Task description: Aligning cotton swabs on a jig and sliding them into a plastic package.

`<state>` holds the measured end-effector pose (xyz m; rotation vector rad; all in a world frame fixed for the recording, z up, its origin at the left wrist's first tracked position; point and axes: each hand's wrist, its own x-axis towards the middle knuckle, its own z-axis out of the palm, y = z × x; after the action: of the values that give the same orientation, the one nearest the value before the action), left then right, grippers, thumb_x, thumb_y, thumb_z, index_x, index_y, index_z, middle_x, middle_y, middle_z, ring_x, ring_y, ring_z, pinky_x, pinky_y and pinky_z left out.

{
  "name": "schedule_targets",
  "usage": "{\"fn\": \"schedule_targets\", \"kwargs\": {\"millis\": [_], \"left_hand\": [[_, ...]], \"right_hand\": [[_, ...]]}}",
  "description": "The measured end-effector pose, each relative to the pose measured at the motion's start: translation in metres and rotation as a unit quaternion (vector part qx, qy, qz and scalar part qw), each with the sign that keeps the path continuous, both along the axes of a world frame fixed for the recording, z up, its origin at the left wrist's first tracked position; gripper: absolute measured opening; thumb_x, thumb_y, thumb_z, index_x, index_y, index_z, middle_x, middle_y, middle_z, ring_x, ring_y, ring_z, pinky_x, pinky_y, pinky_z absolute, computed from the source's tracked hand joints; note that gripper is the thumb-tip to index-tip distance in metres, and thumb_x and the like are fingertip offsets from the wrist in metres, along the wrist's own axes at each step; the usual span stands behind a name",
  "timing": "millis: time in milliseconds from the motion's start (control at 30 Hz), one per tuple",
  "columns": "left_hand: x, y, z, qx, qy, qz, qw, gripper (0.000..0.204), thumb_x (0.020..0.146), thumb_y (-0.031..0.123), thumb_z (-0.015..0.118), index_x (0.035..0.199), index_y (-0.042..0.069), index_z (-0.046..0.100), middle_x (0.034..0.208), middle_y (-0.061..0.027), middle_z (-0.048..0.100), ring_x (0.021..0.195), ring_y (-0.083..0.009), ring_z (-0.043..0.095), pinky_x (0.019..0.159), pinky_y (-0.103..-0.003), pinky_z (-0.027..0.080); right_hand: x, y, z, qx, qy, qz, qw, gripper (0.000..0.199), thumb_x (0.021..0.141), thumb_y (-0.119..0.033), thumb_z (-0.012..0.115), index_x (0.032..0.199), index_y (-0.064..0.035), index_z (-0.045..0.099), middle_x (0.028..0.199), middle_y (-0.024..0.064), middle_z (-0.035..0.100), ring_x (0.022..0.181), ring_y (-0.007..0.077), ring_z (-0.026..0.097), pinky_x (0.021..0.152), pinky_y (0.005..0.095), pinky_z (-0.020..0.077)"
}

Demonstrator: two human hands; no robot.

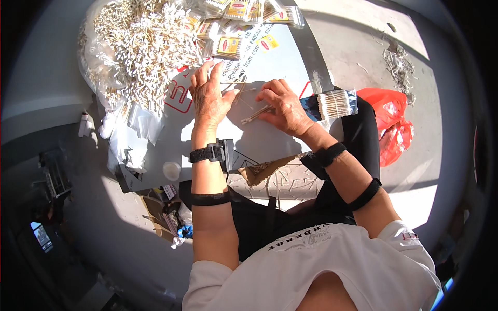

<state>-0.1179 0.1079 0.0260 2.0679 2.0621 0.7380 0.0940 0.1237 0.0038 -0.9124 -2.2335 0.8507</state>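
Note:
Fingers apart, my left hand [210,98] rests over the grey printed tabletop sheet [171,140], beside a few loose cotton swabs [243,92]. My right hand [285,108] is bent round a small bunch of cotton swabs [255,115], whose tips stick out to the left. Just right of that hand lies a clear packet of cotton swabs [336,104] at the table's edge. A large heap of loose cotton swabs [148,49] fills a clear plastic bag at the far left.
Several filled swab packets [228,45] with yellow and red labels lie at the back. A red plastic bag [388,122] is on the right. Crumpled clear plastic [136,137] lies at the left edge. Fallen swabs gather in a brown cardboard piece [259,172] over my lap.

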Motion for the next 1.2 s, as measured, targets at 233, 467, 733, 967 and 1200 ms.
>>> {"fn": "schedule_targets", "kwargs": {"millis": [233, 467, 733, 967, 1200], "left_hand": [[0.017, -0.016, -0.015, 0.018, 0.057, 0.036, 0.998, 0.018, 0.079, 0.014, 0.071, 0.087, 0.008, 0.056, 0.089, -0.0083, 0.055, 0.092, -0.0302, 0.051, 0.081, -0.044, 0.041], [0.039, -0.054, -0.016, 0.025, -0.027, 0.06, 0.998, 0.019, 0.076, 0.003, 0.067, 0.092, 0.007, 0.059, 0.094, -0.0092, 0.058, 0.095, -0.0305, 0.052, 0.084, -0.044, 0.041], [0.042, -0.044, -0.009, -0.03, -0.039, 0.102, 0.994, 0.044, 0.081, 0.011, 0.069, 0.121, 0.002, 0.054, 0.123, -0.0189, 0.054, 0.116, -0.0364, 0.049, 0.1, -0.047, 0.04], [0.103, -0.066, -0.025, -0.127, 0.095, 0.007, 0.987, 0.086, 0.086, 0.048, 0.062, 0.15, 0.004, 0.026, 0.157, -0.0176, 0.021, 0.147, -0.0308, 0.014, 0.118, -0.052, 0.007], [0.077, -0.041, -0.021, -0.082, 0.136, 0.014, 0.987, 0.08, 0.09, 0.047, 0.058, 0.15, 0.006, 0.024, 0.158, -0.0151, 0.019, 0.146, -0.0307, 0.017, 0.116, -0.055, 0.011]], "right_hand": [[0.004, -0.02, -0.003, 0.031, 0.002, -0.062, 0.998, 0.054, 0.057, -0.009, 0.081, 0.106, -0.0052, 0.059, 0.116, 0.0119, 0.053, 0.108, 0.0333, 0.051, 0.094, 0.0426, 0.0441], [-0.002, -0.005, -0.01, 0.067, -0.01, -0.071, 0.995, 0.029, 0.068, -0.007, 0.074, 0.095, -0.0061, 0.065, 0.107, 0.0096, 0.058, 0.099, 0.0308, 0.055, 0.086, 0.0396, 0.0478], [-0.002, -0.006, -0.004, 0.046, 0.067, -0.221, 0.972, 0.04, 0.071, 0.002, 0.069, 0.11, -0.0032, 0.061, 0.115, 0.014, 0.055, 0.103, 0.0343, 0.055, 0.087, 0.0386, 0.0495], [0.01, -0.027, -0.008, -0.117, 0.22, -0.167, 0.954, 0.029, 0.091, 0.004, 0.052, 0.12, 0.0015, 0.055, 0.134, 0.0174, 0.049, 0.123, 0.0323, 0.051, 0.101, 0.0361, 0.0438], [0.008, -0.018, 0.0, -0.194, 0.272, -0.161, 0.929, 0.029, 0.099, -0.01, 0.05, 0.126, 0.0, 0.054, 0.141, 0.0131, 0.045, 0.129, 0.0237, 0.045, 0.105, 0.0331, 0.0383]]}}
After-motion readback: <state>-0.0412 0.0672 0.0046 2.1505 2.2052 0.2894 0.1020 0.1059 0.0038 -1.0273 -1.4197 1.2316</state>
